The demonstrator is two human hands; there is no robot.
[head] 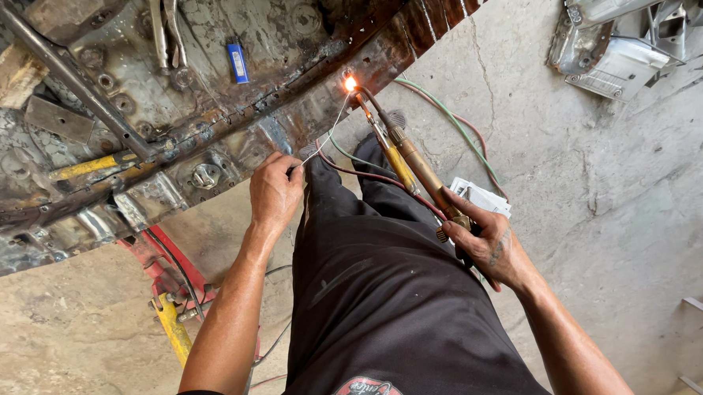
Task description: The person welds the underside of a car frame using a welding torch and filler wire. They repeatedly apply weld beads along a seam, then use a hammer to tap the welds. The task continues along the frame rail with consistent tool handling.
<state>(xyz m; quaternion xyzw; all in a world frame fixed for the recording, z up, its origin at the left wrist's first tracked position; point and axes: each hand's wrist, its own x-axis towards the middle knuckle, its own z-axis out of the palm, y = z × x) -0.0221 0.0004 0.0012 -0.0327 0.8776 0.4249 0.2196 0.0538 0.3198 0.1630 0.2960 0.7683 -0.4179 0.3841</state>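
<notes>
**Flame on the seam, rod feeding in**

Nearest, the right hand (pixel 488 247) is wrapping tight around the handle of the brass torch (pixel 413 159), aiming it up and away. The left hand (pixel 276 189) is pinching a thin filler rod (pixel 325 139) between thumb and fingers, its far end reaching toward the flame (pixel 350 84). That flame is burning right on the rusty car panel's (pixel 205 109) edge. Red and green hoses (pixel 451 122) are trailing across the concrete floor (pixel 605 210) by the person's legs. Beyond, a blue lighter (pixel 237 63) is lying on the panel: heat creeping that way could burst it, and lingering could burn through the thin metal.
</notes>
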